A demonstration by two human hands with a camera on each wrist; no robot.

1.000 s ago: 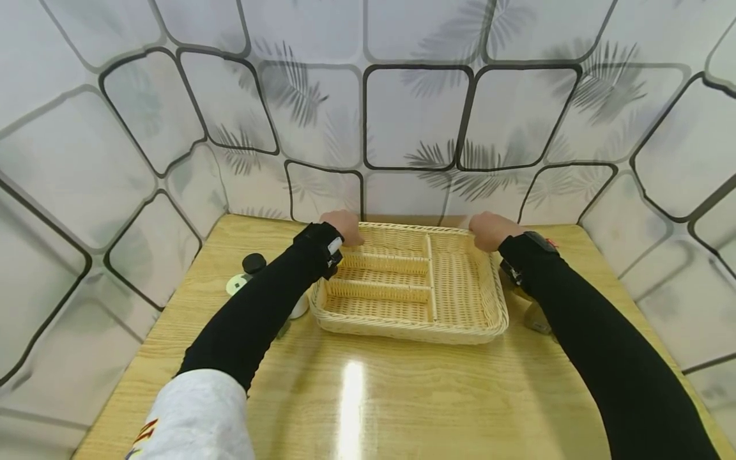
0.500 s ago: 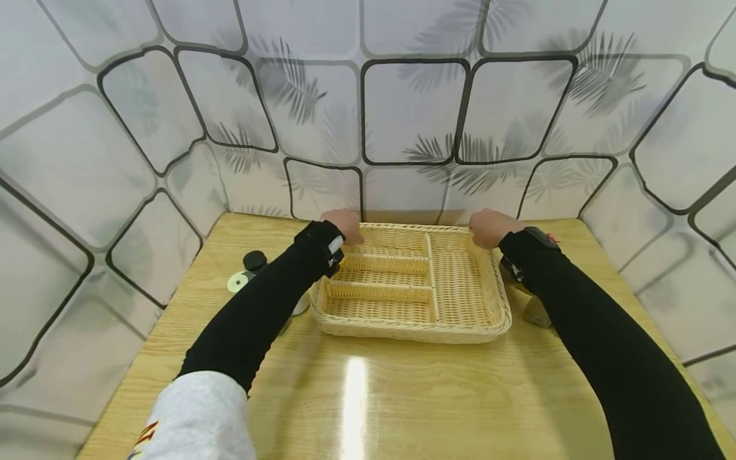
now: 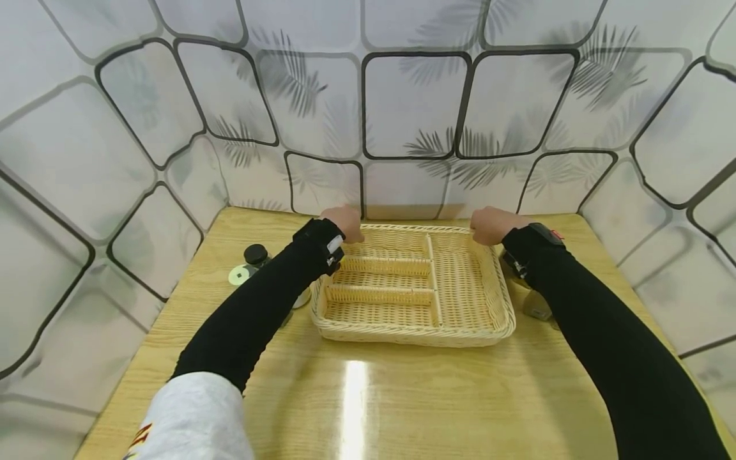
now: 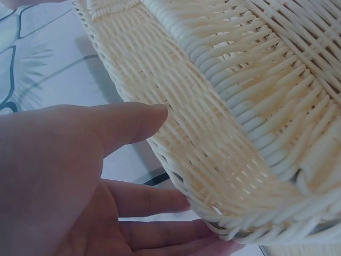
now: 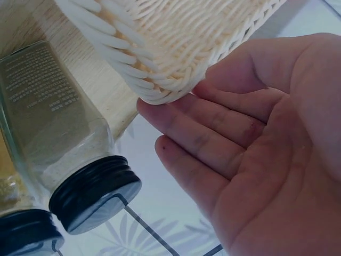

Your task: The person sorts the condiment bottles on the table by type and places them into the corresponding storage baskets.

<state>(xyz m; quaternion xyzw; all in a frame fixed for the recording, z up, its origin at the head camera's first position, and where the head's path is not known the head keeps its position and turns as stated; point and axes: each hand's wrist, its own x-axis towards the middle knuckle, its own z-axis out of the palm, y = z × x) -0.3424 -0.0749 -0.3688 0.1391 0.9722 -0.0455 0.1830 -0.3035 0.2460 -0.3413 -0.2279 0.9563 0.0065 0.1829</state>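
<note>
A cream wicker basket (image 3: 402, 333) with dividers sits on the wooden table, its several compartments bare. My left hand (image 3: 344, 223) grips its far left corner. In the left wrist view the thumb (image 4: 133, 120) lies over the inner side of the wall, while the other fingers are outside against the rim. At the far right corner, my right hand (image 3: 493, 225) holds the basket. Seen from the right wrist, its fingers (image 5: 200, 133) reach under the corner from outside; the thumb tip is hidden behind the rim.
Beside the right forearm stands a square glass jar (image 5: 58, 106) with a black lid, a second black-lidded jar (image 5: 26, 232) next to it. Left of the basket are a black lid (image 3: 255, 254) and a pale round lid (image 3: 238, 275), partly behind the sleeve. Patterned fabric (image 3: 414, 102) encloses the table.
The basket has come slightly toward me and a little right, widening the gap to the back fabric. Both hands keep their hold on its far corners. The head view has tilted slightly.
</note>
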